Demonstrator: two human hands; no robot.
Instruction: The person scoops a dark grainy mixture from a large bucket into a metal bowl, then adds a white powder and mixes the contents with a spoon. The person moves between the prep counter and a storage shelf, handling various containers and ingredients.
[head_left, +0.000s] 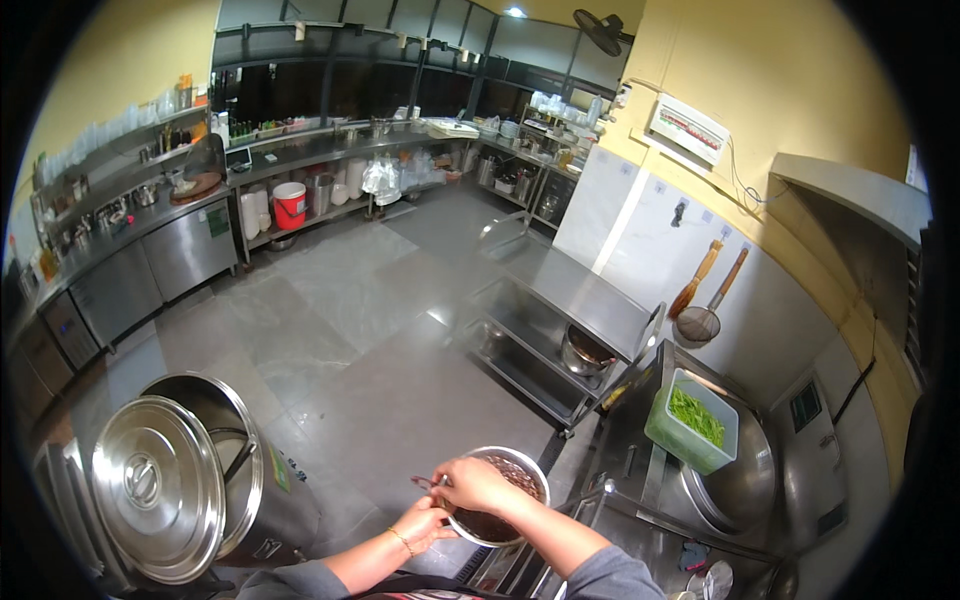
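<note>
In front of me is a round metal bowl holding dark brown liquid with small reddish-brown pieces crowded in it. My right hand reaches over its left side, fingertips pinched on a small dark reddish object that sticks out to the left. What this object is, I cannot tell. Just below, my left hand lies beside the bowl's left rim, its fingertips close to those of the right. Whether it grips the rim or the same object is hidden.
A tall steel stockpot with its lid tilted against it stands left. Right, a green plastic tub of cut greens sits by a large wok. A steel trolley stands ahead; a skimmer hangs on the wall.
</note>
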